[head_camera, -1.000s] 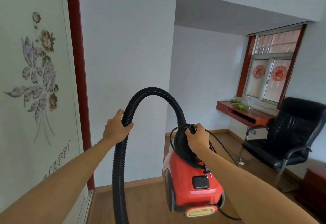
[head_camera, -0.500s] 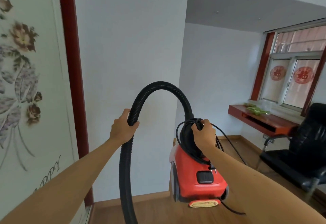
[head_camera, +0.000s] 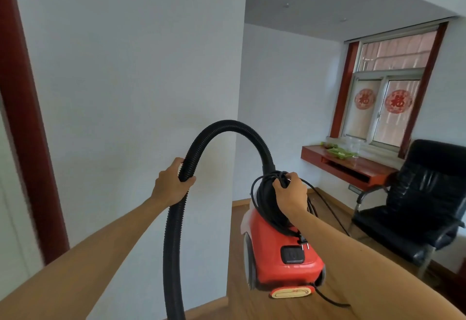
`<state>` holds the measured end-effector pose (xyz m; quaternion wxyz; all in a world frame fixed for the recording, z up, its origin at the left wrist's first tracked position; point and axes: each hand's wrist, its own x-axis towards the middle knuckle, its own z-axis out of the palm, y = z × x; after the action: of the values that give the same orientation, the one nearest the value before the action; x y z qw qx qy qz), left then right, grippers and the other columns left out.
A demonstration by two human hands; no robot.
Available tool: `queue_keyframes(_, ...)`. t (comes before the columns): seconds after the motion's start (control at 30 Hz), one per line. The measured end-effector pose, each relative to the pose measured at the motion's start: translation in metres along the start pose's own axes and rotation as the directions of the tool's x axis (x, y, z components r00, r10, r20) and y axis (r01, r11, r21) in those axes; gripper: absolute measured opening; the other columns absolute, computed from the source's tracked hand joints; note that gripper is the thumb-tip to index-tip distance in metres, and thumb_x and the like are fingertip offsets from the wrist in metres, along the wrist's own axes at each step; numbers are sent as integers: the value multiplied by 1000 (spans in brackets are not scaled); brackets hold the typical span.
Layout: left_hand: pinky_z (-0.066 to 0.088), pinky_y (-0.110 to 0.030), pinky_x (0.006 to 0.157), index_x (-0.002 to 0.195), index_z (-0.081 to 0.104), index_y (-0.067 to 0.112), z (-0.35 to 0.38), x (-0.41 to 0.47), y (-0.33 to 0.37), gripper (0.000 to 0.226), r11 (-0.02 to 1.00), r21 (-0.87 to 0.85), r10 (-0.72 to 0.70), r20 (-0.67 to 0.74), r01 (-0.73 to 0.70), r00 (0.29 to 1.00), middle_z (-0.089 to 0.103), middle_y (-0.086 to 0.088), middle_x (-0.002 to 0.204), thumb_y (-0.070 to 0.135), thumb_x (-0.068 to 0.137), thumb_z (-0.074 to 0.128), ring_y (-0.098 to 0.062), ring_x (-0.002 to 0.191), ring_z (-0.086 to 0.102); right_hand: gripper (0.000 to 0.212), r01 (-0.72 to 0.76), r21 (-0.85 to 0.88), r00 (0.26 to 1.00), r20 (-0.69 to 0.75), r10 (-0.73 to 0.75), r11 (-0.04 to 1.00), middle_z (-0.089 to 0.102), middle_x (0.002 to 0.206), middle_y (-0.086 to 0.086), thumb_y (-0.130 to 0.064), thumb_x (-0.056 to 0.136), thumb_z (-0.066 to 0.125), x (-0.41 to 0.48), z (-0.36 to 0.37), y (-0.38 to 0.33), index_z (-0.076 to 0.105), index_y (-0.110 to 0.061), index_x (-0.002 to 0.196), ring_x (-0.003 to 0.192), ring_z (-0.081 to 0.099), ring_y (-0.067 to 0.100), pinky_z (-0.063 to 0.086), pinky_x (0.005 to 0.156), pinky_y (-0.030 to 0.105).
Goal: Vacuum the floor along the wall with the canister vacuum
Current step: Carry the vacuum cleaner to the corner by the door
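A red canister vacuum (head_camera: 280,251) hangs in the air in front of me, above the wooden floor (head_camera: 254,304). My right hand (head_camera: 290,193) grips its black top handle together with the coiled black power cord (head_camera: 264,193). A ribbed black hose (head_camera: 227,130) arches up from the canister and drops down to the left. My left hand (head_camera: 171,183) grips that hose where it starts to descend. The hose's lower end runs out of the frame at the bottom. A white wall (head_camera: 131,92) stands right ahead, its corner beside the vacuum.
A dark red door frame (head_camera: 27,128) runs down the left. A black leather office chair (head_camera: 416,206) stands at the right, next to a red wall-mounted shelf (head_camera: 348,165) under a window (head_camera: 388,92). Wooden floor stretches past the wall corner toward the shelf.
The view has swung right and closer to the wall; the flowered panel has left the frame. Both hands keep their grips, and the vacuum is carried forward toward the wall corner.
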<state>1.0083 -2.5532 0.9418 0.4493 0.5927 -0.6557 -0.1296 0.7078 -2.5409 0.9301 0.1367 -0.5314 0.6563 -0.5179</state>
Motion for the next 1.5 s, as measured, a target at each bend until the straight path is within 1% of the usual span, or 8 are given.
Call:
queue_keyframes(0.2, 44, -22, 51, 133, 46, 21, 42, 80, -1, 47, 992, -9, 125, 91, -125, 988, 63, -1, 81, 27, 92, 68, -17, 62, 63, 32, -80, -46, 993, -90, 76, 996, 55, 92, 3, -28, 96, 57, 63, 18, 11, 52, -9, 121, 83, 61, 27, 54, 70, 40)
queue_keyframes(0.5, 43, -20, 50, 135, 44, 19, 141, 170, 0, 49, 983, -73, 181, 177, -170, 968, 64, -5, 92, 30, 93, 66, -15, 65, 61, 40, -140, -141, 978, -173, 115, 980, 63, 116, 13, -31, 94, 58, 151, 22, 67, 53, -12, 129, 95, 62, 30, 49, 71, 35)
queue_keyframes(0.73, 49, -22, 56, 136, 44, 18, 246, 243, 18, 52, 972, -139, 219, 230, -191, 948, 65, -10, 106, 31, 92, 68, -20, 73, 65, 34, -181, -180, 964, -229, 138, 967, 64, 104, 10, -32, 94, 57, 246, 13, 120, 53, -14, 123, 87, 63, 30, 54, 67, 38)
queue_keyframes(0.93, 47, -16, 48, 133, 44, 17, 343, 315, 46, 50, 967, -197, 208, 231, -164, 950, 66, -10, 96, 29, 91, 69, -17, 65, 64, 33, -200, -190, 960, -232, 154, 961, 59, 96, 5, -30, 94, 57, 347, 0, 164, 53, -14, 122, 83, 62, 28, 54, 68, 39)
queue_keyframes(1.07, 48, -21, 53, 135, 43, 17, 400, 360, 63, 51, 968, -188, 198, 176, -164, 964, 66, -11, 97, 32, 92, 68, -19, 67, 65, 34, -157, -245, 972, -209, 106, 957, 62, 101, 9, -29, 95, 56, 411, -7, 189, 53, -12, 124, 82, 57, 26, 51, 67, 36)
queue_keyframes(1.23, 48, -22, 53, 136, 43, 17, 454, 404, 74, 51, 968, -204, 177, 150, -145, 973, 65, -10, 96, 32, 93, 66, -19, 68, 63, 37, -143, -258, 978, -182, 97, 955, 64, 108, 11, -32, 94, 56, 476, -10, 214, 52, -14, 126, 91, 63, 32, 56, 73, 45)
queue_keyframes(1.37, 47, -22, 53, 137, 42, 18, 493, 445, 83, 52, 973, -189, 165, 151, -135, 975, 64, -12, 98, 33, 94, 65, -21, 72, 63, 34, -148, -234, 977, -188, 104, 961, 54, 93, 3, -29, 95, 56, 526, -10, 238, 53, -13, 126, 80, 55, 25, 49, 67, 36)
queue_keyframes(1.5, 47, -21, 53, 139, 40, 17, 544, 484, 87, 54, 975, -174, 166, 170, -137, 971, 63, -12, 100, 33, 94, 65, -23, 76, 63, 36, -176, -201, 972, -188, 138, 964, 59, 101, 6, -30, 95, 56, 577, -1, 271, 53, -14, 128, 85, 58, 25, 48, 68, 34)
